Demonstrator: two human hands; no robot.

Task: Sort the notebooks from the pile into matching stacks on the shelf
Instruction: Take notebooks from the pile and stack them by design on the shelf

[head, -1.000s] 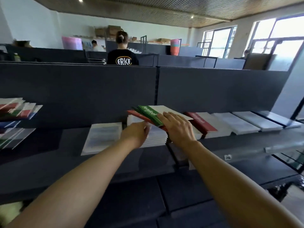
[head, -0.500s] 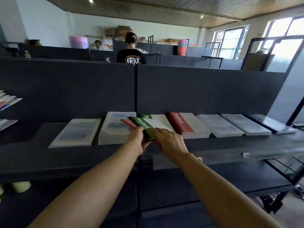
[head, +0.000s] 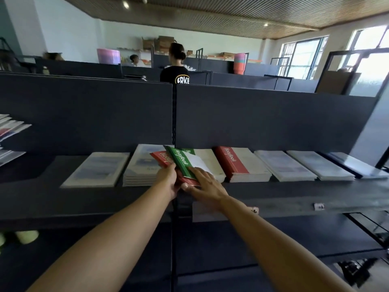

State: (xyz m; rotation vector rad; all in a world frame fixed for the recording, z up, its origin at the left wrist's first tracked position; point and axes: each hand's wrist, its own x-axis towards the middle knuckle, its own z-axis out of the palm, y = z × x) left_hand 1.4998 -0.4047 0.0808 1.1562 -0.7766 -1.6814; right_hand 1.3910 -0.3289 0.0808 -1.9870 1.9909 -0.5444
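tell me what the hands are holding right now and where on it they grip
The left hand grips a small fan of notebooks, a green notebook over a red notebook, at their near end. The right hand lies on the green cover, thumb at the near edge.

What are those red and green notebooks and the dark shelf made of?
The green notebook and the red notebook look like paper with thin, smooth printed card covers; stacked page edges show in the red stack. The shelf looks like matte dark painted metal or board; I can't tell which.
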